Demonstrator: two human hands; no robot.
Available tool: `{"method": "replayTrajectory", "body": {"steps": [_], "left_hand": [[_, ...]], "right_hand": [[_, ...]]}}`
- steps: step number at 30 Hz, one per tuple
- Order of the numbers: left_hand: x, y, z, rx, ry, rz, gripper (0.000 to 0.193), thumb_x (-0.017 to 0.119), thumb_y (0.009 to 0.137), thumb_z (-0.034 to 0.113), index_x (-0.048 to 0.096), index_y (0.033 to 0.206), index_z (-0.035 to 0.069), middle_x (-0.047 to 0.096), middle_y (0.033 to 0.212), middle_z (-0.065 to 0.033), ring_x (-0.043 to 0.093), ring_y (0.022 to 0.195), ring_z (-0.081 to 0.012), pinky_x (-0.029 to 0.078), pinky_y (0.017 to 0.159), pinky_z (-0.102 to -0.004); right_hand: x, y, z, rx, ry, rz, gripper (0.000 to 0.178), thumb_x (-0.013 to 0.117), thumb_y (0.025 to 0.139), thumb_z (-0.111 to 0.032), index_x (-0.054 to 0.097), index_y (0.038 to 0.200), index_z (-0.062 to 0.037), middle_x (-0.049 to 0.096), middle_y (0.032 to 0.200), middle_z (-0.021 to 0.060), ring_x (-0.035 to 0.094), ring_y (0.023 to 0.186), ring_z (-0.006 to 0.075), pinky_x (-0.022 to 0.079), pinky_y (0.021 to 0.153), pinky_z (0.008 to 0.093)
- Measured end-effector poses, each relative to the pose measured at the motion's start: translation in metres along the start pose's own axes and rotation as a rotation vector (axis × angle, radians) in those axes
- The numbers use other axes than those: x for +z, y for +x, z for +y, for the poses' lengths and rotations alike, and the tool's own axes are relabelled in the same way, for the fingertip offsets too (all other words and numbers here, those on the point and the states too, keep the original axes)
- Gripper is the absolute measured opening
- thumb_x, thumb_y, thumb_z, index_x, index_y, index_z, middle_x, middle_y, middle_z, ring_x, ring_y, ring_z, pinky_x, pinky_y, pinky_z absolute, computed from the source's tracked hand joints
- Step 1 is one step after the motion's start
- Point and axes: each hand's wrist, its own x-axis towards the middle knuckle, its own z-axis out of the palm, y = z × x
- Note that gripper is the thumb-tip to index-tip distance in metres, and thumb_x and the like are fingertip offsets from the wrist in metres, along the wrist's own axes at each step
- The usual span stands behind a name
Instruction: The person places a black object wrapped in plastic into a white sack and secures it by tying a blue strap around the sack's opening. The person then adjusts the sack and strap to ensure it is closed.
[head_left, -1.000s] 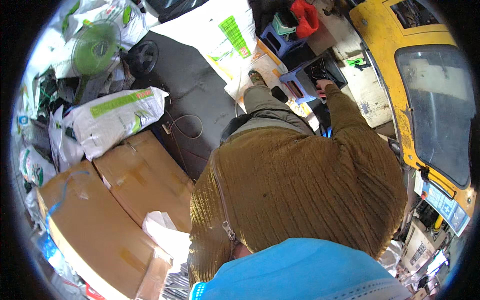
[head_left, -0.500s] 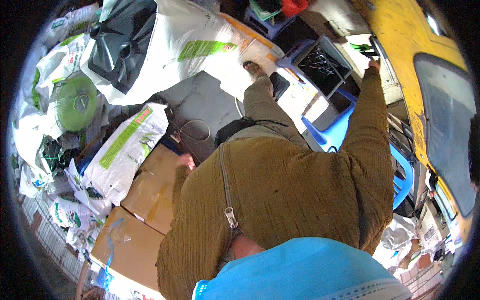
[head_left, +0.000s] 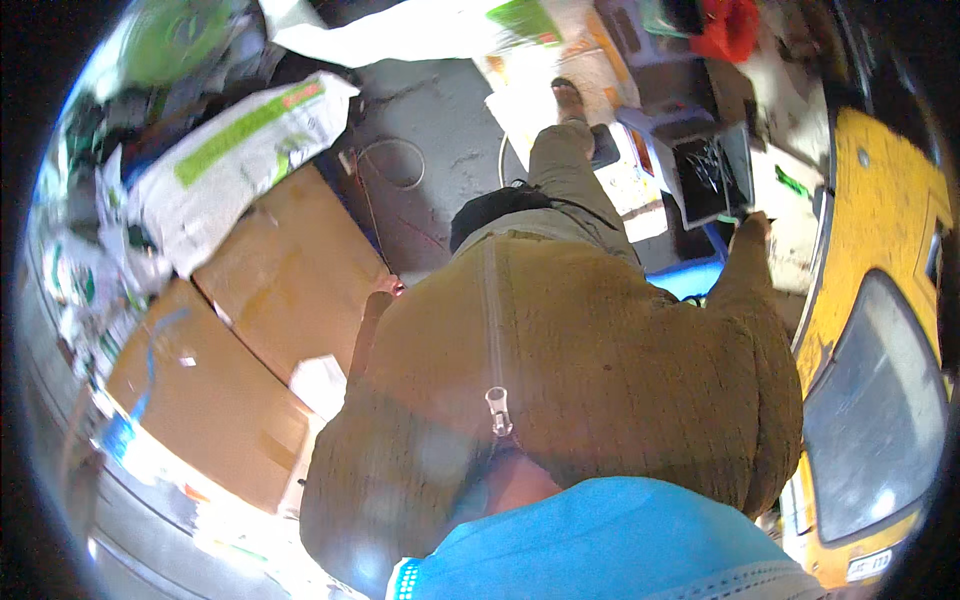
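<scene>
— Where are your hands?

— Your right hand (head_left: 752, 226) reaches out to the grey open box of dark metal parts (head_left: 712, 176), touching its lower right corner beside the yellow vehicle body (head_left: 880, 200). The fingers look curled, but whether they grip is too blurred to tell.

— And the left?

— Your left hand (head_left: 386, 288) hangs at your side above the flat brown cardboard boxes (head_left: 285, 280), holding nothing that shows; open or closed, I cannot tell.

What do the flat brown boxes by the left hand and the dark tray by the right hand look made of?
The flat brown boxes look like matte corrugated cardboard: dull tan faces and folded edges. The dark open tray near the right hand could be plastic or metal; blur leaves it open. The left hand is beside the boxes.
</scene>
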Motion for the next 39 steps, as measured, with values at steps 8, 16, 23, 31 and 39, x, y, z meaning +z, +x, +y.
{"method": "replayTrajectory", "body": {"steps": [8,16,23,31,39], "left_hand": [[0.061,0.003,-0.151,0.175,-0.117,0.072,0.015,0.047,0.083,0.024,0.054,0.073,0.015,0.056,0.076,-0.0061,0.041,0.057,-0.0153,0.036,0.050,-0.0305],[0.079,0.039,-0.158,0.330,-0.384,0.144,0.012,0.052,0.082,0.024,0.056,0.076,0.014,0.057,0.076,-0.0056,0.046,0.061,-0.0149,0.039,0.053,-0.0310],[0.082,0.060,-0.107,0.283,-0.618,0.243,0.011,0.056,0.080,0.023,0.058,0.079,0.013,0.059,0.076,-0.0052,0.049,0.064,-0.0145,0.042,0.056,-0.0315],[0.095,-0.015,0.046,0.397,-0.602,0.656,0.011,0.060,0.079,0.023,0.061,0.082,0.012,0.060,0.076,-0.0047,0.054,0.068,-0.0140,0.046,0.059,-0.0320],[0.024,-0.132,0.171,0.938,-1.300,0.693,0.017,0.064,0.081,0.016,0.058,0.094,0.006,0.058,0.074,-0.0008,0.052,0.061,-0.0083,0.044,0.054,-0.0211]], "right_hand": [[-0.023,-0.067,-0.224,-0.767,0.670,-0.189,0.012,0.050,0.076,-0.012,0.058,0.082,-0.0053,0.059,0.065,0.0112,0.059,0.053,0.0253,0.047,0.047,0.0387],[-0.220,-0.222,-0.438,-1.142,0.732,-0.413,0.017,0.059,0.075,-0.010,0.063,0.090,-0.0053,0.050,0.061,0.0000,0.046,0.048,0.0093,0.040,0.043,0.0245],[-0.285,-0.368,-0.673,-1.324,0.714,-0.609,0.026,0.069,0.075,-0.028,0.059,0.073,-0.0046,0.054,0.056,0.0024,0.044,0.041,0.0105,0.034,0.037,0.0290],[-0.450,-0.604,-0.815,-1.823,0.551,-0.729,0.014,0.066,0.078,-0.019,0.064,0.082,-0.0059,0.053,0.058,-0.0010,0.043,0.040,0.0074,0.034,0.036,0.0239],[-0.458,-0.938,-0.764,-2.990,0.956,-0.329,0.044,0.075,0.069,-0.032,0.056,0.101,-0.0072,0.062,0.093,0.0063,0.061,0.085,0.0192,0.049,0.073,0.0308]]}}
